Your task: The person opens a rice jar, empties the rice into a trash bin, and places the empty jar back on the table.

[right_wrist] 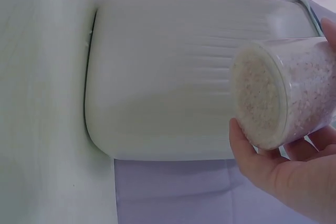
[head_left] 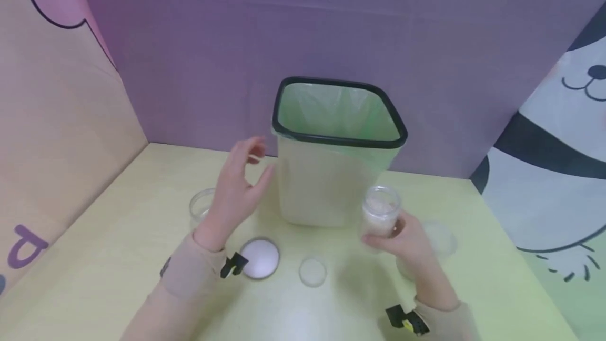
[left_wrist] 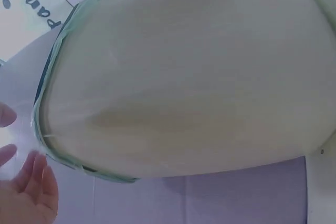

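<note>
My right hand grips a clear open-topped jar, raised in front of the bin's lower right side. Pale, grainy contents show through the jar's base in the right wrist view. The left hand is in the air at the bin's left side, holding nothing, fingers loosely bent and thumb apart. Between the hands stands a pale waste bin with a black rim and a green liner bag folded over its edge.
A white round lid and a clear round lid lie on the table in front of the bin. Partly hidden behind the left forearm is a clear glass container. Another see-through round thing lies beyond the right wrist. A purple wall stands behind the bin.
</note>
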Motion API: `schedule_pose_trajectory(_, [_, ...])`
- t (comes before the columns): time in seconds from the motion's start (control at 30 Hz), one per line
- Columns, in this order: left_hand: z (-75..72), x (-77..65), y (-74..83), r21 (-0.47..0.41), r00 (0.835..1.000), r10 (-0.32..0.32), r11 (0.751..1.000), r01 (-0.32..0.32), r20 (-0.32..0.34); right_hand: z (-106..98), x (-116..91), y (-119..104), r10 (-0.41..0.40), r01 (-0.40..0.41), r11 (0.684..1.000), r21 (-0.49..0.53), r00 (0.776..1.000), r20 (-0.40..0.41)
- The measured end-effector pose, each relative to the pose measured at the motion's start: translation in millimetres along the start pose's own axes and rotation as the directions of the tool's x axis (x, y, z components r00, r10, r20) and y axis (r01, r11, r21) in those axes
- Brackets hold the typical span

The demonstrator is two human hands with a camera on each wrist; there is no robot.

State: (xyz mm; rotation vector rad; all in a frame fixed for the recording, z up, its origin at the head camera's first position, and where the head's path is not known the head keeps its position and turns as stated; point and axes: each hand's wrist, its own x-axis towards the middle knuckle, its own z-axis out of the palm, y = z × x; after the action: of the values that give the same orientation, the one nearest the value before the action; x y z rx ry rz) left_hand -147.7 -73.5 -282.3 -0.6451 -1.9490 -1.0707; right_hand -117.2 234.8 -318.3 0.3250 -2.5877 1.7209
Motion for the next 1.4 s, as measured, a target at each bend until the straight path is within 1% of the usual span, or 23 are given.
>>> schedule_pose_trajectory(0.13, [8.4, 22.8, -0.8, 0.044, 0.998, 0.038, 0.998, -0.036, -0.04, 4, -1, 3, -0.001, 0.001, 0.996, 0.089, 1.0, -0.002])
schedule_pose_trajectory(0.2, [12.4, 29.6, -1.4, 0.065, 0.997, 0.046, 0.997, -0.043, -0.058, 4, -3, 3, -0.006, 0.007, 0.992, 0.127, 1.0, -0.01])
schedule_pose_trajectory(0.3, [15.7, 36.0, -2.1, 0.092, 0.997, 0.046, 0.995, -0.04, -0.067, 2, -4, 3, -0.004, 0.01, 0.989, 0.149, 0.999, -0.041])
schedule_pose_trajectory(0.4, [15.1, 39.0, -1.8, 0.107, 0.997, 0.031, 0.994, -0.024, -0.064, -2, -3, 1, -0.008, 0.017, 0.992, 0.124, 0.997, -0.07])
schedule_pose_trajectory(0.5, [12.6, 40.1, -2.0, 0.119, 0.998, 0.035, 0.992, -0.028, -0.06, -7, 0, -4, -0.021, 0.03, 0.995, 0.098, 0.996, -0.091])
schedule_pose_trajectory(0.6, [8.9, 38.8, -4.2, 0.125, 0.997, 0.042, 0.992, -0.034, -0.064, -10, 5, -11, -0.046, 0.056, 0.994, 0.096, 0.993, -0.108])
schedule_pose_trajectory(0.7, [8.1, 36.1, -6.9, 0.107, 0.996, 0.04, 0.994, -0.032, -0.079, -18, 10, -20, -0.068, 0.08, 0.993, 0.091, 0.99, -0.126])
schedule_pose_trajectory(0.87, [12.3, 34.1, -10.1, 0.073, 0.991, 0.053, 0.996, -0.044, -0.127, -45, 20, -40, -0.11, 0.109, 0.994, -0.011, 0.981, -0.158])
schedule_pose_trajectory(0.97, [13.5, 33.3, -12.6, 0.069, 0.987, 0.061, 0.996, -0.052, -0.146, -64, 29, -54, -0.134, 0.113, 0.986, -0.118, 0.974, -0.181])
schedule_pose_trajectory(1.07, [15.7, 33.3, -15.7, 0.067, 0.987, 0.062, 0.996, -0.052, -0.15, -82, 40, -68, -0.139, 0.095, 0.97, -0.224, 0.972, -0.188])
schedule_pose_trajectory(1.13, [16.9, 33.6, -16.1, 0.062, 0.986, 0.062, 0.997, -0.053, -0.156, -91, 49, -77, -0.143, 0.085, 0.953, -0.291, 0.972, -0.186])
schedule_pose_trajectory(1.23, [18.3, 34.3, -17.1, 0.059, 0.984, 0.061, 0.997, -0.052, -0.167, -97, 63, -90, -0.134, 0.058, 0.922, -0.383, 0.975, -0.175])
schedule_pose_trajectory(1.33, [19.8, 35.5, -17.5, 0.065, 0.985, 0.064, 0.996, -0.054, -0.162, -100, 77, -101, -0.135, 0.044, 0.872, -0.488, 0.979, -0.153])
schedule_pose_trajectory(1.4, [20.9, 36.0, -17.6, 0.067, 0.986, 0.065, 0.996, -0.055, -0.156, -102, 85, -107, -0.129, 0.043, 0.849, -0.527, 0.984, -0.126])
